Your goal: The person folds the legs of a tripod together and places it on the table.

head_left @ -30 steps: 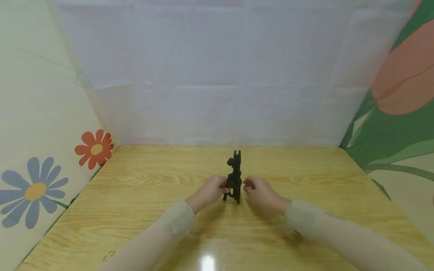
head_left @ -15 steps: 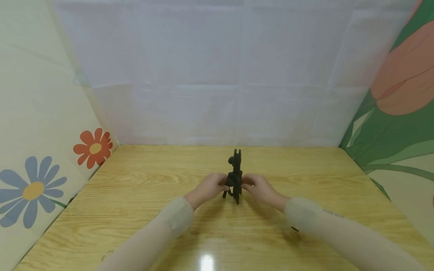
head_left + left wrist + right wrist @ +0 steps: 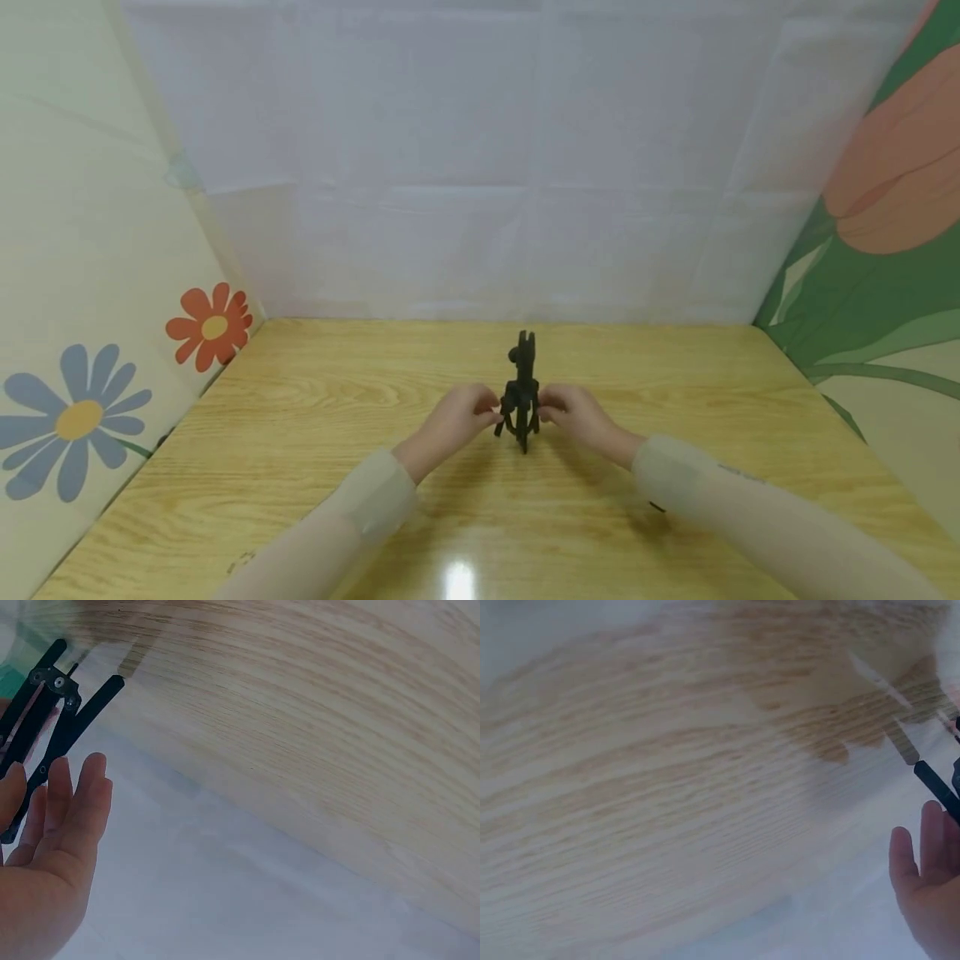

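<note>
A small black tripod [image 3: 526, 367] stands on the wooden table between the hands, its thin legs splayed near the bottom and a round knob on its upper left. My left hand [image 3: 452, 418] is at the left leg, fingertips and thumb tip right at its edge. In the left wrist view, fairly straight fingers [image 3: 90, 799] lie beside one dark leg [image 3: 94, 705], which angles out from the hinge [image 3: 58, 682]. My right hand [image 3: 583, 419] pinches the right leg between thumb and forefinger. The right wrist view catches only a leg end [image 3: 934, 787] and spread outer fingers [image 3: 904, 859].
The yellow wood-grain table [image 3: 337, 367] runs back to a white cloth wall [image 3: 465, 167]. Side panels carry flower prints, with a red flower [image 3: 210, 327] at left and a pink tulip [image 3: 892, 183] at right. A light glare [image 3: 459, 577] shows near the front.
The right hand has come to the tripod and its right leg has swung outward to the right. The left hand has eased slightly left, its fingers less wrapped over the left leg.
</note>
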Action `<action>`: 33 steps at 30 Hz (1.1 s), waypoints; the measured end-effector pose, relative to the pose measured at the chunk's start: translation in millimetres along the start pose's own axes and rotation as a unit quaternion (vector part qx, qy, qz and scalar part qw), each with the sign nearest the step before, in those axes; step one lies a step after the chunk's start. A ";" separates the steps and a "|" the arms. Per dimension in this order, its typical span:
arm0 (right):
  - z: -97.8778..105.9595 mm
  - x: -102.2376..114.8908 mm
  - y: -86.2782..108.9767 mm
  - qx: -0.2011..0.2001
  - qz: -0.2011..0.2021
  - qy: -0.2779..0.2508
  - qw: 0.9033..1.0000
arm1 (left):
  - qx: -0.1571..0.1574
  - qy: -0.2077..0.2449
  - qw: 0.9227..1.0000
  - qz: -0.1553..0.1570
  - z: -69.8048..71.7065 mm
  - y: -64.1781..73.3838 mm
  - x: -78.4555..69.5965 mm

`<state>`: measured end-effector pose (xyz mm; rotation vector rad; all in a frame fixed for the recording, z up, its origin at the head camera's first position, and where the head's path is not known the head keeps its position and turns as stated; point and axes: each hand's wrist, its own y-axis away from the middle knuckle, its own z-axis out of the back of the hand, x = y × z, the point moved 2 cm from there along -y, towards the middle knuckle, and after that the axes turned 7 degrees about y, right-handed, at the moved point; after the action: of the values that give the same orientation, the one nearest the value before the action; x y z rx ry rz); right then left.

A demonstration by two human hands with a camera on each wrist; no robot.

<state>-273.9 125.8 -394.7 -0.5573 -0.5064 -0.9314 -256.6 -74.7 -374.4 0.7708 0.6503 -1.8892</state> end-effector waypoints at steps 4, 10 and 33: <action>-0.1 -0.6 3.1 0.011 0.005 0.009 1.000 | 0.001 0.001 1.000 -0.007 -1.1 3.6 0.8; -1.1 1.4 6.4 0.002 0.005 0.033 0.999 | 0.009 0.015 1.000 0.002 -5.8 5.3 1.2; -10.9 15.2 8.0 -0.051 -0.001 0.069 0.996 | -0.049 0.022 0.998 0.019 -20.9 -1.6 -4.8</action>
<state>-257.7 113.6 -395.1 -0.5792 -0.3363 -0.9930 -251.5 -56.3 -384.4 0.7596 0.7444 -1.7959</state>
